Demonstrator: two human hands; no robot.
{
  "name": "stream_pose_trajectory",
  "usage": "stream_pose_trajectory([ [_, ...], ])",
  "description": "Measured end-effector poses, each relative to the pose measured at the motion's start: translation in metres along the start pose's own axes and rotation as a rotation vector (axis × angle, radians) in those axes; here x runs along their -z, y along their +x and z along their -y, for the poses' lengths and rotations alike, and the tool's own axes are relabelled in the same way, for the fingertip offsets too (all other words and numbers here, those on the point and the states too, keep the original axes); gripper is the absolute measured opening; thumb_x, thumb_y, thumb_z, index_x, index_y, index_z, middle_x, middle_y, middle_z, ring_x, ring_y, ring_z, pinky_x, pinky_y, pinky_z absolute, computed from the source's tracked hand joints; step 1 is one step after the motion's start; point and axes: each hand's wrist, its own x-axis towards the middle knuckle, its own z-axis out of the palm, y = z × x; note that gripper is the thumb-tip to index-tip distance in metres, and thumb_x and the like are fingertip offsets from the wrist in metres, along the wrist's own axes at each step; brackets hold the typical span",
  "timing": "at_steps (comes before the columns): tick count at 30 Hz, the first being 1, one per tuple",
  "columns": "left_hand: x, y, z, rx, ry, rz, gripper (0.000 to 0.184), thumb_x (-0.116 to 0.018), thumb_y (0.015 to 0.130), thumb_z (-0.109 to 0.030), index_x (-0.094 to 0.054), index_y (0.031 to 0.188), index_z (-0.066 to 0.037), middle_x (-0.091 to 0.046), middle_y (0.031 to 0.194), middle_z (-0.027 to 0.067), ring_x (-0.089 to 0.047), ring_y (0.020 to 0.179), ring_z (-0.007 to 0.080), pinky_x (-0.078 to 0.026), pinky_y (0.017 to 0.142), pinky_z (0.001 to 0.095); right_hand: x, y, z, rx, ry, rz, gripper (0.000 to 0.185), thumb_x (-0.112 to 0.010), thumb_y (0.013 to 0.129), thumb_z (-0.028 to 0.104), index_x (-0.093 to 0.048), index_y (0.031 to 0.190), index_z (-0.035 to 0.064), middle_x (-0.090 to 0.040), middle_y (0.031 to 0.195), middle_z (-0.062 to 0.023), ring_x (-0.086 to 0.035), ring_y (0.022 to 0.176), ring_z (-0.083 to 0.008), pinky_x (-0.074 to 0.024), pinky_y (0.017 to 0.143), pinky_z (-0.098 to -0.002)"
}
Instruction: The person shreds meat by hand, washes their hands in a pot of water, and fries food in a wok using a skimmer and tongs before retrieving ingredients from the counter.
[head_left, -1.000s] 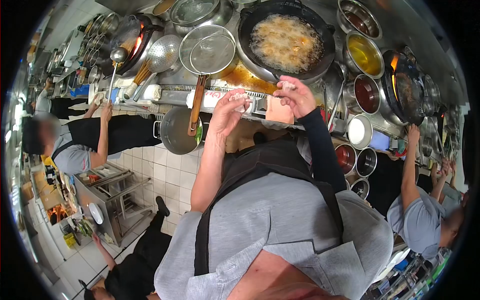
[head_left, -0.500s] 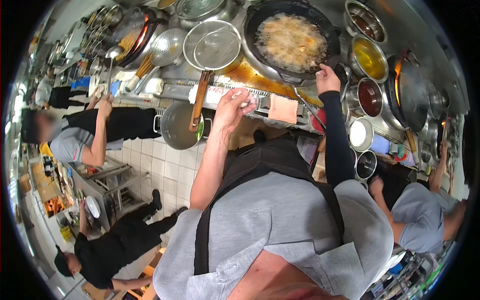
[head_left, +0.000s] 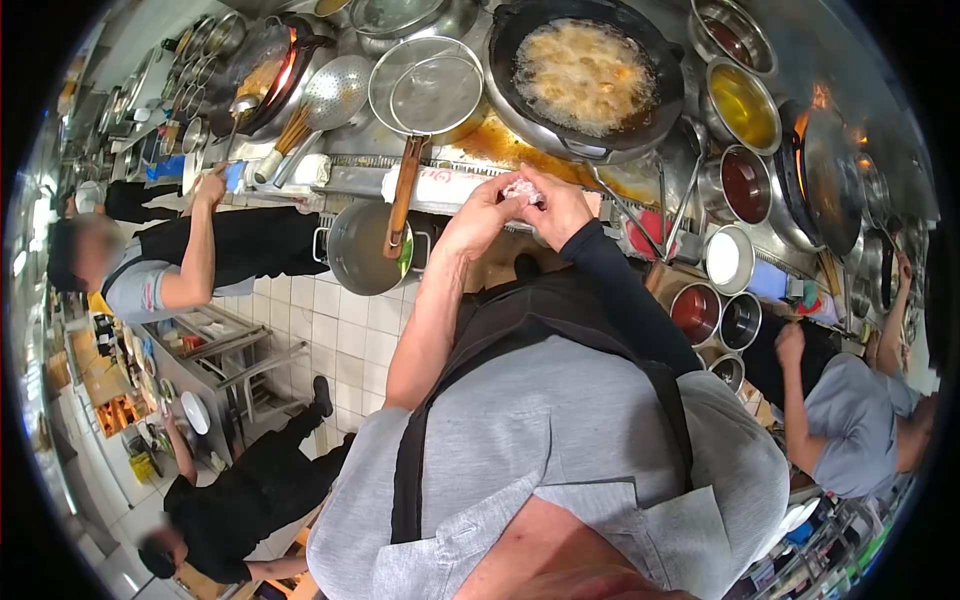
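My left hand [head_left: 478, 220] is closed round a pale, whitish lump of food [head_left: 522, 190] in front of my chest. From the other side my right hand [head_left: 560, 212] meets it, its fingers pinched on the same lump. Beyond both hands sits a large black wok [head_left: 640, 125] of bubbling oil with golden pieces frying [head_left: 585, 75]. A wire strainer [head_left: 425, 88] with a wooden handle lies left of the wok, its handle reaching over a pot [head_left: 372, 250].
Bowls of yellow oil [head_left: 743, 106] and dark red sauce [head_left: 744, 185] stand right of the wok, near tongs [head_left: 685, 200]. Flames rise at a right-hand wok [head_left: 835, 180]. Co-workers stand at left [head_left: 150, 280] and right [head_left: 860, 430]; another person [head_left: 250, 490] is behind.
My right hand has come back from the wok's near rim and joined my left hand at the pale lump. The co-workers' arms have shifted.
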Motion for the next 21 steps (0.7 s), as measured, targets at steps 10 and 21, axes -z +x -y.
stream_pose_trajectory([
  [10, 0.008, -0.004, -0.004, -0.146, 0.282, -0.081, 0.02, -0.069, 0.089, -0.006, -0.06, 0.106, 0.001, -0.067, 0.095, 0.0065, -0.063, 0.083, 0.0124, -0.052, 0.073, 0.0262, 0.031, 0.007, 0.025, -0.123, 0.151, 0.212, 0.044, -0.068, 0.081, 0.003, -0.062, 0.125, 0.0025, -0.071, 0.101, -0.0169, -0.069, 0.087, -0.0216, -0.0525, 0.081, -0.0317],
  [21, 0.011, -0.002, -0.002, -0.096, -0.375, 0.2, 0.019, -0.061, 0.097, -0.01, -0.057, 0.114, -0.003, -0.064, 0.103, 0.0053, -0.06, 0.087, 0.0107, -0.05, 0.067, 0.0262, 0.017, 0.01, -0.026, -0.3, 1.123, 0.178, 0.025, -0.06, 0.095, 0.005, -0.06, 0.119, -0.0035, -0.067, 0.097, -0.0069, -0.062, 0.078, -0.0106, -0.0517, 0.069, -0.0266],
])
